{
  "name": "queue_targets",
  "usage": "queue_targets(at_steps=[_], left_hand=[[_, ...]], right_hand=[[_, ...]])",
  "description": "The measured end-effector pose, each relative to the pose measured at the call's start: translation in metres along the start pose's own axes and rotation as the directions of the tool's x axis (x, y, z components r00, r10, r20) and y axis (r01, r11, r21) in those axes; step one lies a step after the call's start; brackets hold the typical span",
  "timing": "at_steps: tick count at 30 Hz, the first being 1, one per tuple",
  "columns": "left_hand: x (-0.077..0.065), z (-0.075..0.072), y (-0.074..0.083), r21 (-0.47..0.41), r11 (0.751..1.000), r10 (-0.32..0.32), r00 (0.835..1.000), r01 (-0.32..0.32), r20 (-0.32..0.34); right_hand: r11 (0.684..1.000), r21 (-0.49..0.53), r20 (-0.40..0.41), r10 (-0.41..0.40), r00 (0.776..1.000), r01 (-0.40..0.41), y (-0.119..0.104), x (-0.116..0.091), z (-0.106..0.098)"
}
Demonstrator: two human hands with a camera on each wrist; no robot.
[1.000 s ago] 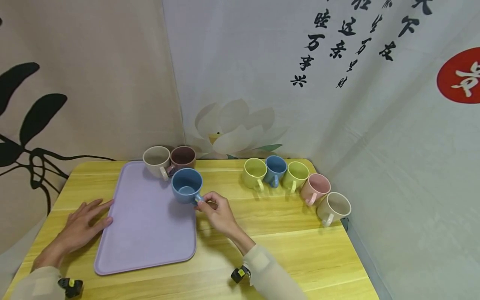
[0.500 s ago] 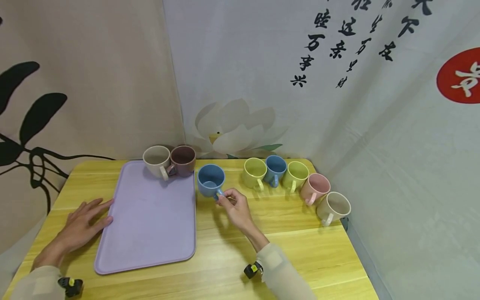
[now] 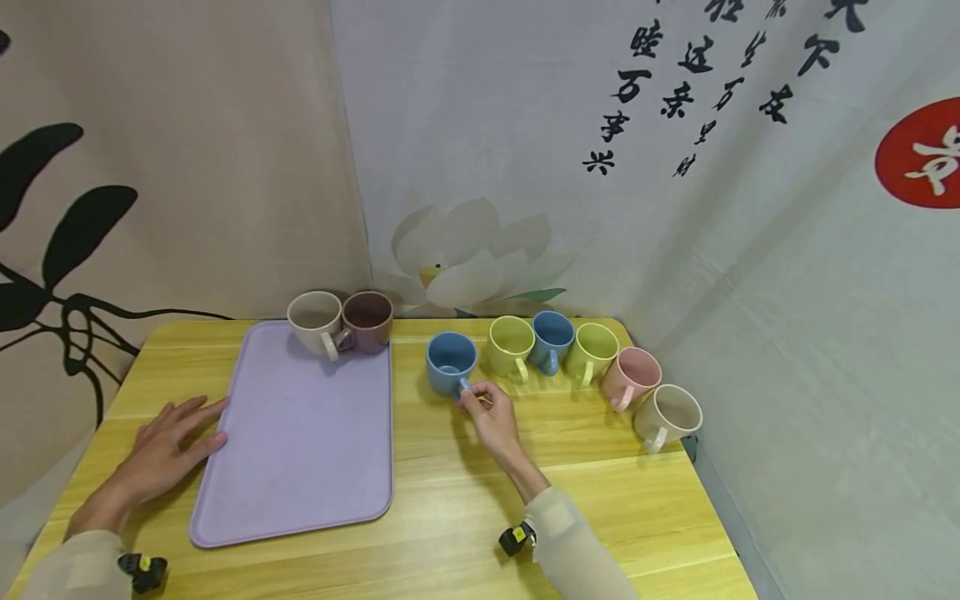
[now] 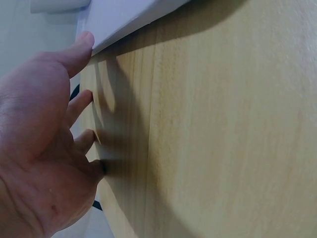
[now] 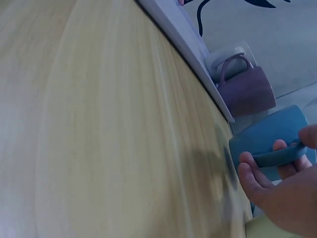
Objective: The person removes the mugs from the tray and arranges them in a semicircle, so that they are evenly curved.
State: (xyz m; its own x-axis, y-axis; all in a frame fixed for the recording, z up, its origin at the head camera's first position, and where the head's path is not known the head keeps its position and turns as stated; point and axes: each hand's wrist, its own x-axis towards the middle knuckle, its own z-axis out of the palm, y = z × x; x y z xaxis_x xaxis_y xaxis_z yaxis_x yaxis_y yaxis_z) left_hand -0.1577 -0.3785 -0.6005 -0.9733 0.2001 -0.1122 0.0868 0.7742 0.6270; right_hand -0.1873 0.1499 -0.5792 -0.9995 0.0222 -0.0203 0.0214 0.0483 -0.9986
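Observation:
My right hand [image 3: 495, 423] grips a blue mug [image 3: 450, 367] by its handle, just left of a yellow-green mug [image 3: 504, 350]. In the right wrist view, fingers and thumb close round the handle of the blue mug [image 5: 270, 134]. My left hand [image 3: 168, 446] lies with spread fingers at the left edge of a lilac tray [image 3: 300, 450]. Its thumb touches the tray's rim in the left wrist view, and the other fingertips reach down to the wood. On the tray's far end stand a white mug [image 3: 311, 321] and a dark purple mug [image 3: 369, 325].
Right of the held mug, a curved row on the wooden table [image 3: 570, 467] continues with a second blue mug [image 3: 551, 337], another yellow-green mug [image 3: 590, 354], a pink mug [image 3: 632, 375] and a cream mug [image 3: 667, 417]. A printed curtain [image 3: 480, 167] hangs behind the table.
My right hand has carried the blue mug from over the tray rightward, off the tray and beside the yellow-green mug. The left hand and tray have stayed in place.

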Motion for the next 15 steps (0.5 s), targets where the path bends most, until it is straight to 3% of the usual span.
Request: queue_targets(at_steps=[15], left_hand=[[-0.001,-0.001,0.003,-0.004,1.000,-0.010,1.000,0.010,0.010]], right_hand=[[1.000,0.016,-0.056,0.015,0.998,-0.014,0.009,0.005,-0.017]])
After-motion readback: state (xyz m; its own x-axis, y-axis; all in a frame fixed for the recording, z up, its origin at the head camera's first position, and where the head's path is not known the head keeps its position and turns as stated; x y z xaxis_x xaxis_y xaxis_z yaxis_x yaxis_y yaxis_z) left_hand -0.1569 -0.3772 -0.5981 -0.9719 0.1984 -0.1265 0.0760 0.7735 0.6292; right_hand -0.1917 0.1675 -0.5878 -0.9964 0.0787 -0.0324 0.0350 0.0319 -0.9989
